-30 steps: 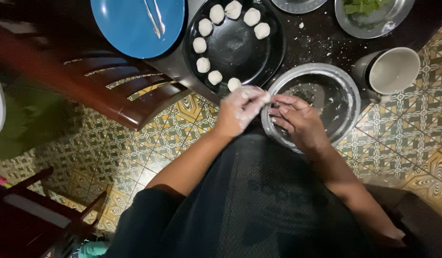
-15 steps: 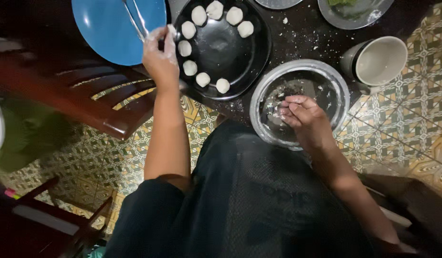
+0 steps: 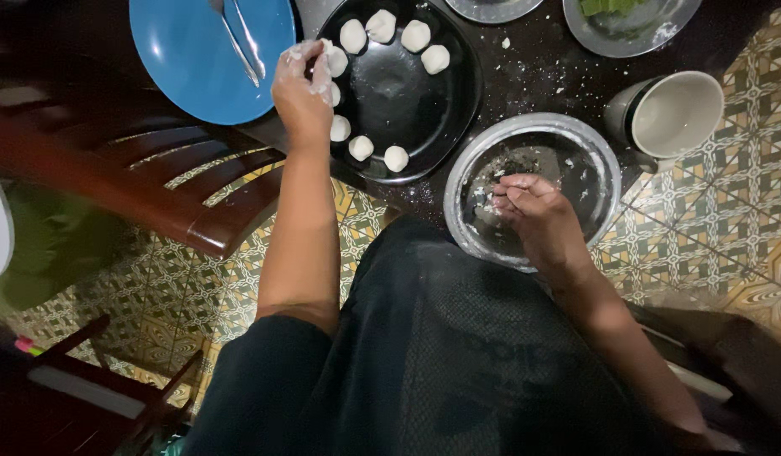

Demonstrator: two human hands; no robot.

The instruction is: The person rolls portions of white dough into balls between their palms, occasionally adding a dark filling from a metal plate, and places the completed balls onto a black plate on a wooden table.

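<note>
Floury dark table [image 3: 542, 72] over patterned tiles [image 3: 711, 228]

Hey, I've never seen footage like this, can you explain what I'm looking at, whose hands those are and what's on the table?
The picture comes from a camera worn on a person's head, looking down at their own lap and arms. There is no machine, only two bare hands. The left hand, dusted white, reaches to the edge of a black plate ringed with small white dough balls; whether it grips one cannot be told. The right hand rests in a floury metal bowl, fingers curled. Nearby lie a blue plate with metal tongs, a mug and a dish of greens. A wooden chair stands at the left.
</note>
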